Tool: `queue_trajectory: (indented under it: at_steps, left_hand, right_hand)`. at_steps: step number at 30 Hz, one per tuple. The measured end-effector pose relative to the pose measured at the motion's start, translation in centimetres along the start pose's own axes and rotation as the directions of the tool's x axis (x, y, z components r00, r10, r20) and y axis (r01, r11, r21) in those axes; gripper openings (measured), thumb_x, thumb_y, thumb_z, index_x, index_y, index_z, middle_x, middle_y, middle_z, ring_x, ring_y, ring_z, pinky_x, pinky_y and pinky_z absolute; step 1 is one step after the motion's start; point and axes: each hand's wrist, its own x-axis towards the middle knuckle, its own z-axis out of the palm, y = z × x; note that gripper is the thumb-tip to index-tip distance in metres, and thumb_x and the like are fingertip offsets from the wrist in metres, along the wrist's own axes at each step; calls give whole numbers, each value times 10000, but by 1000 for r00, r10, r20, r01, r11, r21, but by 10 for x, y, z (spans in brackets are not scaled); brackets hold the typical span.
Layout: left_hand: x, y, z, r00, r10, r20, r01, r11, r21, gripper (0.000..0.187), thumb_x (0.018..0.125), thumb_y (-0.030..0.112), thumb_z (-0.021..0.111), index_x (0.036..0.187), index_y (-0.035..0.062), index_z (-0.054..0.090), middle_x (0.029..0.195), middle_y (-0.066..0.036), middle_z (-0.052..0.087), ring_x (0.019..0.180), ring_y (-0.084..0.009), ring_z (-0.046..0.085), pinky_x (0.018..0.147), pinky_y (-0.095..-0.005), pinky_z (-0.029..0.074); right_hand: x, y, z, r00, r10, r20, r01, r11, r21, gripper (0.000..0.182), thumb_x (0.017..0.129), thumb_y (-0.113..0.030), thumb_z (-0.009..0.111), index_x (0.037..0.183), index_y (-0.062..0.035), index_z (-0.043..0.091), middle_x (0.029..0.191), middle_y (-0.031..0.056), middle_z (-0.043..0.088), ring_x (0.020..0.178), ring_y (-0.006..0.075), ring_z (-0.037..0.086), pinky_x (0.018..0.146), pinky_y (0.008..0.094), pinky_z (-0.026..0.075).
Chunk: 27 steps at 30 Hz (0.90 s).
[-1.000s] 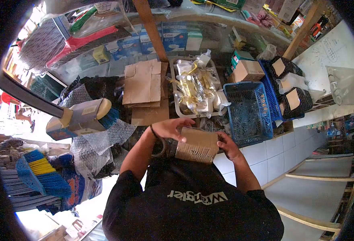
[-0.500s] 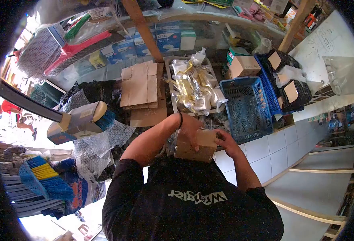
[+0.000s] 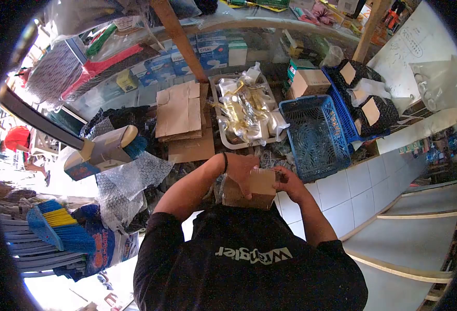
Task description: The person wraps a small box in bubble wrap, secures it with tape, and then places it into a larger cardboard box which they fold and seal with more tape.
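A small brown cardboard box (image 3: 249, 198) is held close against the front of a black shirt. My left hand (image 3: 240, 170), with a dark band at the wrist, grips its far left side, fingers reaching over the top. On the right edge of the box, my right hand (image 3: 289, 184) presses with bent fingers and thumb. Just beyond the hands lies a pale tray (image 3: 227, 139) heaped with clear-wrapped, gold-coloured items (image 3: 244, 109) whose kind I cannot make out. Flattened cardboard pieces (image 3: 179, 111) are stacked left of that tray. The inside of the box is hidden.
A blue plastic basket (image 3: 319, 168) stands right of the tray, beside a closed carton (image 3: 310, 83). Bubble wrap (image 3: 130, 176) and a boxed brush head on a long pole (image 3: 104, 153) are at left. A wooden post (image 3: 182, 41) rises behind. A person in red (image 3: 17, 139) is far left.
The box has shifted slightly left and tilted a little between my hands. Both hands keep hold of it, and the right fingers have moved slightly along its edge.
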Motion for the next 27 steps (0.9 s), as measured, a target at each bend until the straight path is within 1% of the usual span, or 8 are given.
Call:
queue_trajectory:
  at_steps: [4, 7, 13, 16, 19, 20, 22, 27]
  left_hand:
    - [-20, 24, -12, 1000, 10, 14, -8, 995, -100, 961, 429, 491, 829, 1140, -40, 461, 1154, -211, 504, 1084, -335, 505, 891, -378, 426]
    - [-24, 35, -13, 995, -48, 88, 52, 998, -41, 908, 436, 461, 826, 1118, -28, 475, 1140, -220, 507, 1075, -355, 505, 888, -390, 428]
    - [-31, 30, 2, 981, 176, -81, -171, 983, 64, 899, 452, 452, 803, 1134, -15, 447, 1110, -199, 498, 1054, -353, 497, 889, -412, 417]
    - [-43, 45, -5, 984, 179, 3, -179, 983, 36, 932, 461, 454, 793, 1178, -7, 417, 1108, -198, 487, 1051, -352, 487, 898, -416, 406]
    - [-52, 48, -2, 930, 344, -127, -345, 939, 12, 940, 467, 455, 790, 1194, -11, 420, 1095, -205, 493, 1050, -347, 485, 906, -410, 398]
    - [-57, 52, -5, 918, 366, -156, -370, 929, 0, 942, 469, 457, 790, 1197, -14, 421, 1090, -204, 496, 1047, -346, 486, 902, -409, 398]
    - [-74, 70, -21, 886, 407, -224, -420, 907, -11, 946, 474, 461, 789, 1204, -19, 424, 1081, -202, 502, 1041, -344, 487, 895, -407, 397]
    - [-108, 104, -38, 965, 156, -209, -142, 986, 82, 865, 488, 454, 788, 1135, -16, 458, 1036, -187, 512, 1004, -338, 496, 853, -390, 408]
  right_hand:
    - [-11, -22, 10, 997, 82, -9, -81, 993, 84, 516, 691, -71, 734, 1153, -41, 506, 1122, 71, 540, 1058, 210, 514, 902, 337, 436]
    - [-9, -8, 4, 1000, 0, 7, 0, 999, -32, 418, 774, -195, 686, 1130, -51, 521, 1098, 71, 551, 1024, 198, 520, 877, 347, 445]
    - [10, 18, -14, 963, -224, 151, 198, 965, 171, 661, 839, -634, 400, 1094, -41, 543, 1050, 88, 572, 963, 179, 528, 861, 350, 427]
    - [34, 8, -19, 940, -85, 329, -63, 908, 415, 741, 804, -679, 378, 1111, -24, 539, 1073, 104, 572, 985, 208, 537, 880, 368, 419]
    - [54, -15, 15, 909, 30, 415, -229, 869, 439, 778, 778, -727, 333, 1132, -61, 526, 1120, 102, 557, 1053, 235, 522, 895, 391, 404]
    - [63, -9, 24, 866, 18, 499, -254, 877, 409, 795, 805, -708, 307, 1246, -60, 441, 1253, 151, 476, 1164, 331, 452, 956, 476, 354]
    - [68, -6, 37, 790, 5, 613, -323, 854, 408, 782, 812, -694, 316, 1258, -62, 429, 1258, 152, 470, 1162, 334, 454, 952, 482, 358]
    - [39, -24, 57, 691, 12, 723, -503, 727, 468, 753, 828, -660, 337, 1286, -65, 397, 1272, 154, 455, 1156, 341, 460, 943, 498, 368]
